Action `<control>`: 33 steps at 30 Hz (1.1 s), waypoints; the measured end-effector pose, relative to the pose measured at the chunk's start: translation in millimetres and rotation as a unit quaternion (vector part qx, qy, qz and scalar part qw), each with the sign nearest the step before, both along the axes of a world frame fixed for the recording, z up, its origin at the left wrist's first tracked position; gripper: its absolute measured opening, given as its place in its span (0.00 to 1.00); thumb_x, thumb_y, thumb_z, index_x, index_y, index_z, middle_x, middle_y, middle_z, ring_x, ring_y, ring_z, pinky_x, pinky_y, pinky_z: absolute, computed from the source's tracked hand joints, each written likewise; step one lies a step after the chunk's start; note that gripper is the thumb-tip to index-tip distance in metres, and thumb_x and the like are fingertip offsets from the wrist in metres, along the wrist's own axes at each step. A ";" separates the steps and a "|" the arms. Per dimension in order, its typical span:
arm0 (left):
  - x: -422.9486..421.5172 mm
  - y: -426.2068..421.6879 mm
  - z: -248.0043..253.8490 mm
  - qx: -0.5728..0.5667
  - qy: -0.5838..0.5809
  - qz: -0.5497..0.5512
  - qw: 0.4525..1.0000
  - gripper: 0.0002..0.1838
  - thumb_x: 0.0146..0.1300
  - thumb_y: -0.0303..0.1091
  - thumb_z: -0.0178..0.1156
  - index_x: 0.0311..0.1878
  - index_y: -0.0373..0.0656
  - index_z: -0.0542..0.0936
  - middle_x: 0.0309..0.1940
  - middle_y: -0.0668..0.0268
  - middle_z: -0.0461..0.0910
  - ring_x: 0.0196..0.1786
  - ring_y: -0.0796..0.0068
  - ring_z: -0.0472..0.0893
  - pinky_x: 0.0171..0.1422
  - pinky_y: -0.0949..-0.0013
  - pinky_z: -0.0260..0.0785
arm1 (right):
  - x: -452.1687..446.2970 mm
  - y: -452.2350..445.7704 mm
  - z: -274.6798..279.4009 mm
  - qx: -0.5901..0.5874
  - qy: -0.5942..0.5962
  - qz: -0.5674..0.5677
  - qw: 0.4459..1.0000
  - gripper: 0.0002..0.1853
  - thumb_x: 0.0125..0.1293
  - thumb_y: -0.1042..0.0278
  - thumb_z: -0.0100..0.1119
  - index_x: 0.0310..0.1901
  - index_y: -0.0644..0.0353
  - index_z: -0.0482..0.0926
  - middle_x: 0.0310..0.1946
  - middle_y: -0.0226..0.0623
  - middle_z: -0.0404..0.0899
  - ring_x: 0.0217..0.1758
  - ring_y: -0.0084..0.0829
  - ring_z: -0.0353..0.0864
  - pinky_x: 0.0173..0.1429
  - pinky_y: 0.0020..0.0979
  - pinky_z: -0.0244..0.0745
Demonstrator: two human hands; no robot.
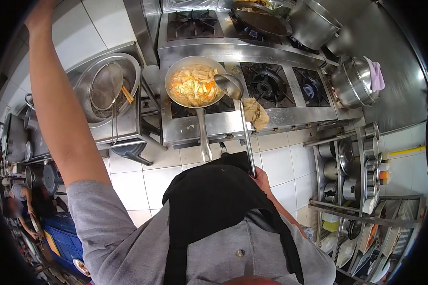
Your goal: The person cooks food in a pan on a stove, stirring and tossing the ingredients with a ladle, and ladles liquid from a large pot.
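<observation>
My right hand (261,182) is closed round the lower end of a long metal ladle (246,128). The ladle's bowl lies over the right rim of a frying pan (200,118). In the pan is food with orange and yellow strips in pale sauce (193,85). The pan sits on a front burner, its handle pointing toward me, with no hand on it. My left arm stretches up to the top left, and my left hand (39,18) is cut off by the frame edge, its fingers out of sight. A crumpled tan cloth (256,114) lies right of the ladle.
A steel basin (132,66) with a strainer (106,88) stands on the left. Behind are a wok (261,21) and a large pot (314,21) over burners. A pot with a pink cloth (376,73) is at right, above shelves (337,206). Another person (21,194) is at far left.
</observation>
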State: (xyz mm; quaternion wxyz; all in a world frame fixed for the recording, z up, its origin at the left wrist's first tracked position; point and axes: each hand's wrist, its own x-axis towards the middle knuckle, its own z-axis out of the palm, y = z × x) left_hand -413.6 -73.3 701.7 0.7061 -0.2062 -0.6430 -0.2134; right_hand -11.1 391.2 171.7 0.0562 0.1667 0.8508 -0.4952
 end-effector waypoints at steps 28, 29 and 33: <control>31.7 2.3 -0.9 -0.072 -0.009 0.041 0.997 0.13 0.67 0.35 0.53 0.32 0.33 0.76 0.29 0.48 0.77 0.35 0.50 0.78 0.42 0.55 0.67 | -78.8 -15.9 130.5 0.050 -0.129 0.092 0.986 0.06 0.58 0.73 0.58 0.34 0.65 0.72 0.23 0.40 0.72 0.26 0.31 0.73 0.35 0.38 0.72; 30.1 3.1 -1.0 -0.064 -0.020 0.012 0.998 0.14 0.67 0.35 0.52 0.32 0.33 0.77 0.29 0.48 0.78 0.36 0.49 0.79 0.42 0.56 0.68 | -79.7 -15.2 129.7 0.053 -0.111 0.126 0.984 0.07 0.58 0.73 0.59 0.35 0.65 0.73 0.24 0.42 0.74 0.28 0.34 0.75 0.37 0.39 0.73; 18.8 3.5 1.2 -0.008 0.004 0.052 0.999 0.15 0.67 0.36 0.52 0.38 0.32 0.81 0.33 0.46 0.81 0.39 0.48 0.81 0.45 0.57 0.69 | -91.7 -16.8 130.8 0.040 -0.145 0.138 0.979 0.10 0.56 0.72 0.60 0.33 0.66 0.70 0.24 0.44 0.71 0.28 0.38 0.71 0.39 0.41 0.71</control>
